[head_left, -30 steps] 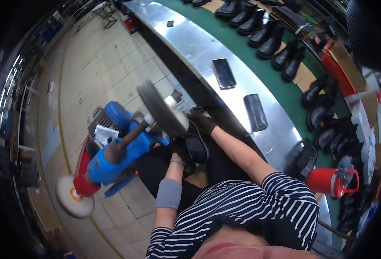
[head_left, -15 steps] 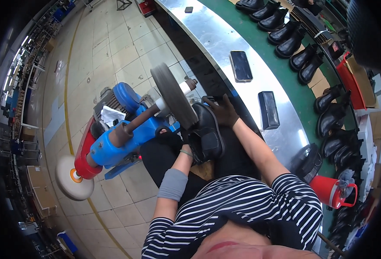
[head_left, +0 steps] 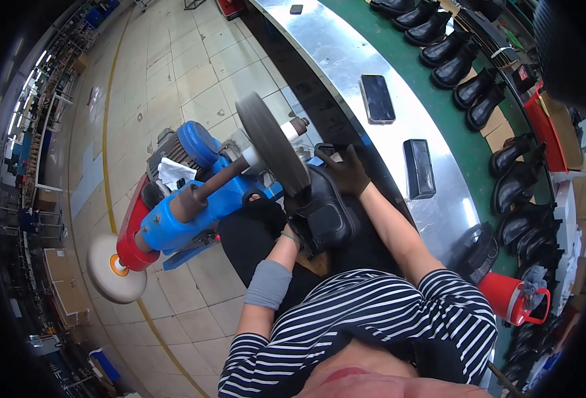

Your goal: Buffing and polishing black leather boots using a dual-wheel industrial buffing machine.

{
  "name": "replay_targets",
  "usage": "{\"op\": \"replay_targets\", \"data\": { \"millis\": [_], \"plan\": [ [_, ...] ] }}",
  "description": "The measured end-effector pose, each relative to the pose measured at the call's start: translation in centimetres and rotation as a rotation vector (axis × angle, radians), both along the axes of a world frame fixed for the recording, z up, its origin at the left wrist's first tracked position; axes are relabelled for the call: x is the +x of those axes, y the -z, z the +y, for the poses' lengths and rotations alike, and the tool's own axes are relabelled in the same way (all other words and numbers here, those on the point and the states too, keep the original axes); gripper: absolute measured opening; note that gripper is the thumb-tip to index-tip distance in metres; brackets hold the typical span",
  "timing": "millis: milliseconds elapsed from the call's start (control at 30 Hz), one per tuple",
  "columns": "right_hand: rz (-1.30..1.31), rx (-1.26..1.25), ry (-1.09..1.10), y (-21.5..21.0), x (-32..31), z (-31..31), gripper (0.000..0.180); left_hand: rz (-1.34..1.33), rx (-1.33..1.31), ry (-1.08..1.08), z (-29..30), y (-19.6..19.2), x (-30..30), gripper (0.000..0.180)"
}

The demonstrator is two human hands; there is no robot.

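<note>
My left hand is at the boot opening, mostly hidden; can't tell how it grips. Black boot sits over my lap, just under the dark wheel. Vs half a second ago it's slightly further right and looks turned a touch. My read: re-angling, so another patch faces the wheel. Wheel rim hides part of the boot, so can't confirm contact.

Right hand, gloved, is wide, fingers spread at the boot's far side; a second ago it was narrower there.

Obstacles: wheel edge near both hands; bench close along my right forearm. Left: blue machine, white cloth on it near the shaft, pale wheel at the other end.

On the bench: red mug by my right sleeve, then black case, then phone. Past it, black boots line a green strip.
</note>
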State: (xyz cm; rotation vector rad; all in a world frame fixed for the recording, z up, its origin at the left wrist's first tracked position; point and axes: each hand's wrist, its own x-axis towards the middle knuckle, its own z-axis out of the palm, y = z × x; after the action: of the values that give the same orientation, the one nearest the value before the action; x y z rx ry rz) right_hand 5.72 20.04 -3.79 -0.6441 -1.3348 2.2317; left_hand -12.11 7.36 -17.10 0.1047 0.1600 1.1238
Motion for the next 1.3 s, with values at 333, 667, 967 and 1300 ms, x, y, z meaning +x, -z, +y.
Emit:
{"op": "replay_targets", "data": {
  "millis": [333, 667, 967, 1300],
  "plan": [
    [0.495, -0.885, -0.121, 4.5, -5.6, 2.5, 0.069, -0.277, -0.139, 0.037, 0.7, -9.4, -2.2, 0.068],
    [0.181, -0.258, -0.090, 8.9, -1.2, -2.4, 0.068, 0.015, -0.339, 0.004, 0.1, -12.7, 0.3, 0.047],
    [-0.836, 0.814, 0.184, -7.1, 1.2, -16.4, 0.093, 0.924, -0.442, -0.134, 3.4, -0.1, 1.6, 0.049],
    [0.185, -0.860, 0.327, -6.4, -1.5, -9.9, 0.036, 0.505, -0.056, -0.451, 7.7, -6.5, -1.7, 0.039]
  ]
}}
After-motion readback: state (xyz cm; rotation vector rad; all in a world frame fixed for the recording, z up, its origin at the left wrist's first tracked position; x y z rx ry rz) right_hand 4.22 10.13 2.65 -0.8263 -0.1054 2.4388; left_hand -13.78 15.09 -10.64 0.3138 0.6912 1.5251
